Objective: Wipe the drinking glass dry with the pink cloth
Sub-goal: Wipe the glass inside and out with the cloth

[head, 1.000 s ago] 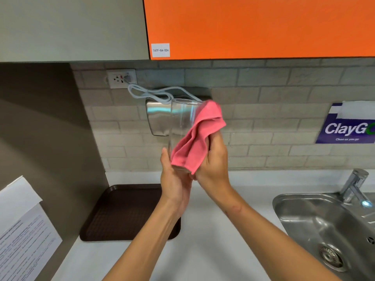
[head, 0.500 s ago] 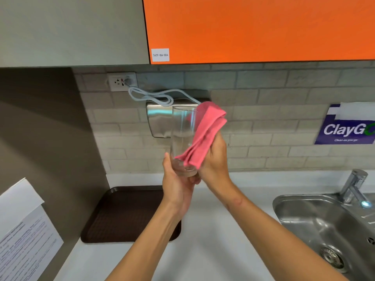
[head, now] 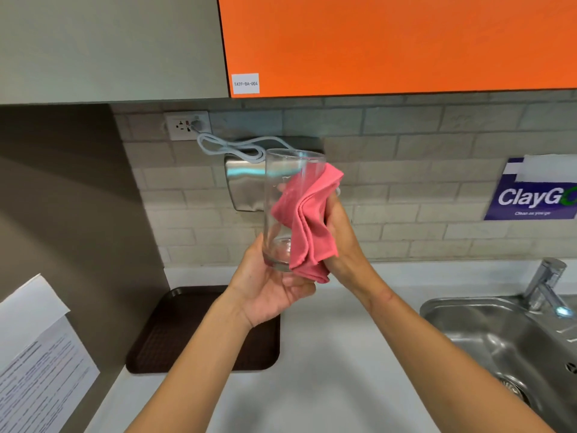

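At the far left, papers (head: 37,354) hang on the brown wall, and at about 7 o'clock from the middle of the view a dark tray (head: 175,332) lies on the white counter (head: 327,370), well below the work.

Above the tray, the left hand (head: 271,292) is closed around the base of the glass (head: 288,210). It cups the thick bottom from below, palm turned up, with the fingers curling under it. The glass stands nearly upright in the air over the counter, touching nothing else. Its long axis runs from 6 to 12 o'clock, with the open rim at the top, in front of a steel box (head: 245,185) on the tiled wall.

Just to the right, the cloth (head: 307,226) lies folded against the side of the glass at 3 o'clock, from near the rim down to the base. The right hand (head: 340,239) is closed on the cloth and presses it against the wall of the glass; its fingers are mostly hidden behind the pink folds.

So the glass lies at 9 o'clock from the right hand, and the cloth is between them. I judge that the wiping goes best along the long axis, or around it while the left hand turns the base. The inside does not seem to be reached by the cloth yet.

At the far right, the sink (head: 487,339) and tap (head: 544,285) are well apart from both hands.
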